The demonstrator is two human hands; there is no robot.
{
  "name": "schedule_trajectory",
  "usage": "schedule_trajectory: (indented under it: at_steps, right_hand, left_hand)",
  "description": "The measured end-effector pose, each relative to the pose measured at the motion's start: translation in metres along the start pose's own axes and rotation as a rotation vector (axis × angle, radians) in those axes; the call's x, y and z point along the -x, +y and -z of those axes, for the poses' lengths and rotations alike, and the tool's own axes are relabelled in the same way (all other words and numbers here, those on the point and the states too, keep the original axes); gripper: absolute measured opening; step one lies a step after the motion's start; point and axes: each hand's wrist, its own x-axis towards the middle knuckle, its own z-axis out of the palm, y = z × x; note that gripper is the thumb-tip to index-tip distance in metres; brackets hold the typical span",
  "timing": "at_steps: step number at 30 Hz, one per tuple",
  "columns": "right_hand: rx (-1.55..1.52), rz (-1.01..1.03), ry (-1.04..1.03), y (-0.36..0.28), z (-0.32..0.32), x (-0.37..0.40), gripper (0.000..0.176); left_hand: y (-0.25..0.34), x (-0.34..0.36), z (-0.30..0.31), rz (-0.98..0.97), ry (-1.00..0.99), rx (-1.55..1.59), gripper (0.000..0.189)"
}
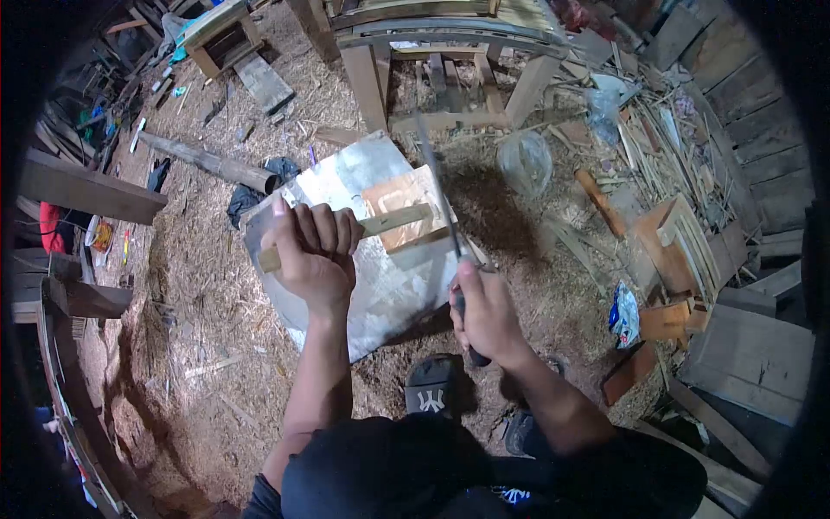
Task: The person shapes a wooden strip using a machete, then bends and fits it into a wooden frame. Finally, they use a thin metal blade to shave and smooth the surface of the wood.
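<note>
My left hand (316, 255) is wrapped round a narrow wooden strip (393, 221), whose right end sticks out over a wooden block (411, 201). The block lies on a pale, worn sheet (354, 303) on the ground. In my right hand (488, 318) is the dark handle of a long, thin-bladed tool (437, 186). Its blade points away from me, just right of the strip's end, and blurs towards the tip. Whether blade and strip touch, I cannot tell.
Wood shavings cover the ground. A wooden frame (450, 117) stands ahead, a round pole (207, 162) lies at left, and a clear plastic container (525, 164) at right. Scrap wood (666, 251) is stacked far right; a beam (91, 186) juts in from the left.
</note>
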Motion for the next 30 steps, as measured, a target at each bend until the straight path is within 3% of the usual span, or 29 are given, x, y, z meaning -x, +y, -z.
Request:
schedule_trajectory:
  at_steps: [3,6,7,12,14,16,18,19,20,23,26,28,29,30]
  right_hand:
    - [-0.415,0.255,0.004,-0.044,0.002,0.021,0.055]
    - [-0.247,0.395,0.003,0.004,-0.008,0.001,0.057]
    - [-0.162,-0.032,-0.115,0.023,-0.012,-0.011,0.054]
    - [-0.162,-0.015,-0.059,0.008,-0.012,-0.001,0.055]
    - [-0.135,0.114,-0.015,-0.016,0.000,0.005,0.063]
    - [-0.272,0.188,-0.008,-0.028,0.000,0.012,0.059]
    - [-0.408,0.491,0.077,-0.022,-0.005,0.015,0.056]
    - [-0.185,0.437,0.074,0.000,-0.009,0.005,0.059]
    - [-0.092,0.085,-0.103,0.034,-0.009,-0.013,0.056]
    - [0.039,0.136,0.003,0.026,-0.011,-0.019,0.056]
    - [-0.104,-0.031,-0.067,-0.009,-0.006,0.005,0.056]
    - [-0.123,0.323,0.043,-0.035,0.000,0.018,0.058]
    - [-0.308,0.351,-0.002,-0.040,0.000,0.024,0.054]
    - [-0.309,0.348,-0.004,-0.027,-0.003,0.018,0.054]
  left_hand:
    - [0.000,0.001,0.003,0.007,0.015,0.010,0.053]
    - [-0.001,0.001,0.002,0.000,0.046,0.017,0.053]
    - [-0.001,0.000,0.001,-0.003,0.047,0.031,0.053]
    - [-0.001,0.004,0.003,0.009,0.031,0.014,0.053]
    - [0.001,0.001,-0.002,-0.008,0.021,-0.006,0.053]
    - [0.000,0.001,-0.001,0.015,0.048,0.015,0.053]
    - [0.000,0.002,-0.002,-0.011,0.021,-0.025,0.051]
    - [0.000,0.004,-0.002,-0.007,0.024,-0.025,0.051]
    - [-0.001,0.006,-0.001,-0.007,0.032,-0.006,0.052]
    - [-0.005,-0.005,-0.001,-0.016,0.008,0.033,0.052]
    - [-0.003,0.001,-0.002,0.045,0.079,0.039,0.053]
    - [-0.005,0.001,0.002,0.000,-0.018,0.001,0.051]
    - [-0.007,0.001,0.007,-0.018,-0.005,-0.013,0.050]
    - [-0.006,0.001,0.006,-0.017,-0.003,-0.014,0.050]
